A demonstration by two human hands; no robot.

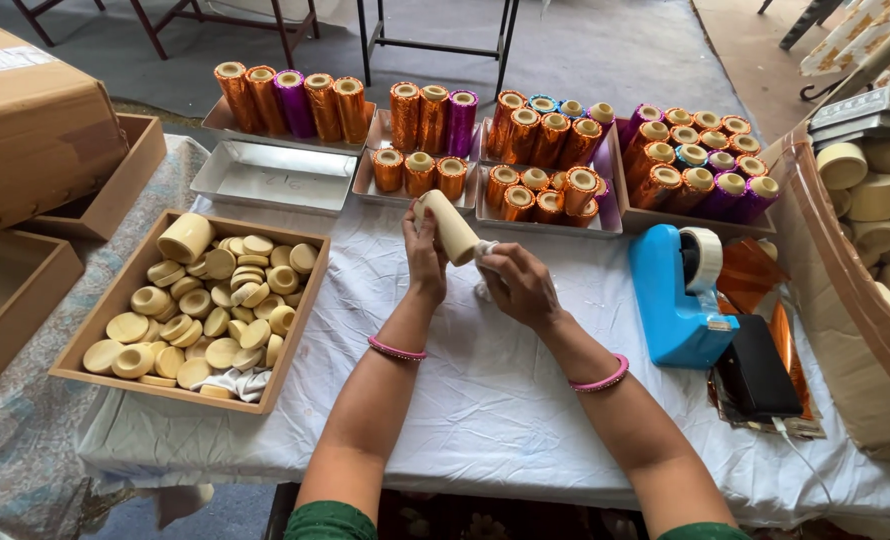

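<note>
Right now the left hand (424, 255) is closed around the upper end of a cream cylinder (447, 227), thumb and fingers wrapped on it so that it tilts up and to the left above the white tablecloth (485, 390). Its lower end meets the right hand (518, 285), whose fingers are clenched on a small white cloth (484, 262) pressed against the cylinder's base. Both wrists wear pink bangles.

To the left, a shallow wooden tray (100, 325) holds many cream round discs (220, 310) lying loosely, one taller cream cylinder in its far corner and a crumpled white rag at its near edge. Behind it sits an empty metal tray (275, 178). Further back, a metal tray carries foil-wrapped rolls (295, 100) in orange and purple, lying side by side. The next tray holds more orange and purple foil rolls (430, 135), some standing and some lying. Two more trays to the right are packed with foil-wrapped cylinders (550, 160) in orange, purple and teal, most standing upright.

Just right of the hands stands a blue tape dispenser (677, 290), with a black box (757, 378) near it on sheets of orange foil. At the far right, a large container (825, 250) is filled with bare cream cylinders.
</note>
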